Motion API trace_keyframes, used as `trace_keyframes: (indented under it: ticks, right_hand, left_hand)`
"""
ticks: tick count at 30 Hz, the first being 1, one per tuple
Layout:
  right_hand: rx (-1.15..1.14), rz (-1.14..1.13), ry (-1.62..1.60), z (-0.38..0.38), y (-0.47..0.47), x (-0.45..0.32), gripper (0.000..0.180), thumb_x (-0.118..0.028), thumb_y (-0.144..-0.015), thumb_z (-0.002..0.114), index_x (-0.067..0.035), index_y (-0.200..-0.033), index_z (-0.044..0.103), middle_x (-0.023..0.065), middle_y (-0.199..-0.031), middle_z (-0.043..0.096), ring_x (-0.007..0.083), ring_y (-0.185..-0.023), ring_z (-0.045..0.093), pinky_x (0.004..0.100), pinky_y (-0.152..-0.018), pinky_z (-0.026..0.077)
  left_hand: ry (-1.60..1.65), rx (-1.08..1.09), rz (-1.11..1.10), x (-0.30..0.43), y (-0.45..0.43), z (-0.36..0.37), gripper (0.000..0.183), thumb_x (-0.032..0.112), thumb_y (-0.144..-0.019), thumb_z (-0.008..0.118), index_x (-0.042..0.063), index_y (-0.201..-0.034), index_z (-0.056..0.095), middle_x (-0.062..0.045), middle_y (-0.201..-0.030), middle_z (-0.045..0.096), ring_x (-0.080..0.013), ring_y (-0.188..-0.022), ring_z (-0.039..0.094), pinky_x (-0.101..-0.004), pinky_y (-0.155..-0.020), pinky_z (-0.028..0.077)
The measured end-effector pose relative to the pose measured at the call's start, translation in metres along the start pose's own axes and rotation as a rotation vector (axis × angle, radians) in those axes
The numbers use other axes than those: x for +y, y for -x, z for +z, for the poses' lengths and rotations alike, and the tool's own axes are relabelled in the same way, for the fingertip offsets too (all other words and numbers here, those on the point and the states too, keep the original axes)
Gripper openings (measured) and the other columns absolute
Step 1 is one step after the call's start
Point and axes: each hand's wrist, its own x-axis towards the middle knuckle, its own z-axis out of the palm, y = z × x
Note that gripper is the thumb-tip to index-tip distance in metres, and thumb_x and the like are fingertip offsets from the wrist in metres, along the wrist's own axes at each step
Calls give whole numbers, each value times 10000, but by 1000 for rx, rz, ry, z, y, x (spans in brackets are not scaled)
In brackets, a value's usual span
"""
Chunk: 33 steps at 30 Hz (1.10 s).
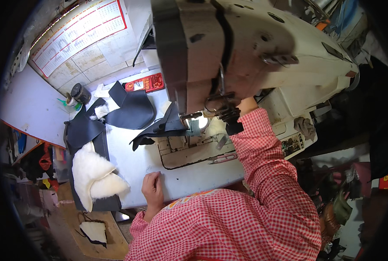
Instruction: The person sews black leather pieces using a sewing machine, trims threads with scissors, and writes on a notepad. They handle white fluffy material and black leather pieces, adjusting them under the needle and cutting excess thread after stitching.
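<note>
My left hand (153, 187) rests on the white tabletop (194, 182) near its front edge, fingers curled, with nothing visible in them. My right hand (247, 106) reaches behind the head of a sewing machine (200, 62). Only its wrist area shows, so its fingers and anything in them are hidden. Under the lit needle area lies a black leather-like piece (163, 127), extending out to the left. A tuft of cream fleece (216, 126) sits right of the needle area. Thread snips (223, 158) with pinkish handles lie in front of the machine bed.
Cream fleece pieces (94, 176) lie on black material (110, 202) at the table's left edge. Behind them are more black cut pieces (132, 109), a dark jar (80, 93) and red printed packets (148, 82). A crumpled cloth (304, 128) rests on the machine's right end.
</note>
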Motion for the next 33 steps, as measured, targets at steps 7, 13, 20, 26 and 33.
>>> trace_keyframes:
  ticks: [7,13,20,26,33]
  right_hand:
    - [-160,-50,-241,61,-5,-35,446,-20,-828,573,-49,-1265,487,101,-980,601,229,-778,541,363,-823,471]
    - [-181,2,-188,19,112,-52,427,10,-864,530,-49,-1283,471,75,-920,591,179,-687,504,341,-774,475]
    - [-708,-251,1125,-90,204,-96,425,-54,-904,532,-68,-1326,485,109,-971,655,241,-800,588,369,-767,466]
    - [-935,-413,1856,-151,190,-70,450,-71,-852,521,-72,-1302,506,133,-1007,651,310,-954,612,517,-946,372]
    - [-990,-985,1585,-130,215,-51,285,-99,-723,640,-33,-1000,640,99,-934,601,271,-852,568,439,-856,422]
  left_hand:
    - [1,-30,-20,-2,4,-1,148,-69,-843,555,-23,-969,619,-123,-875,600,-217,-791,581,-283,-714,458]
    - [-4,-1,-8,-5,6,1,165,-73,-844,546,-23,-982,621,-114,-873,597,-197,-799,581,-272,-728,458]
    - [245,-549,92,108,-42,-39,203,-13,-846,575,15,-1040,625,-99,-936,640,-205,-786,598,-276,-713,471]
    - [803,-837,938,259,-61,-42,335,129,-892,505,-41,-1167,591,-102,-912,599,-202,-754,586,-298,-668,485]
    - [648,-410,779,265,-61,-39,143,116,-888,603,82,-993,695,-60,-948,657,-138,-727,582,-238,-614,443]
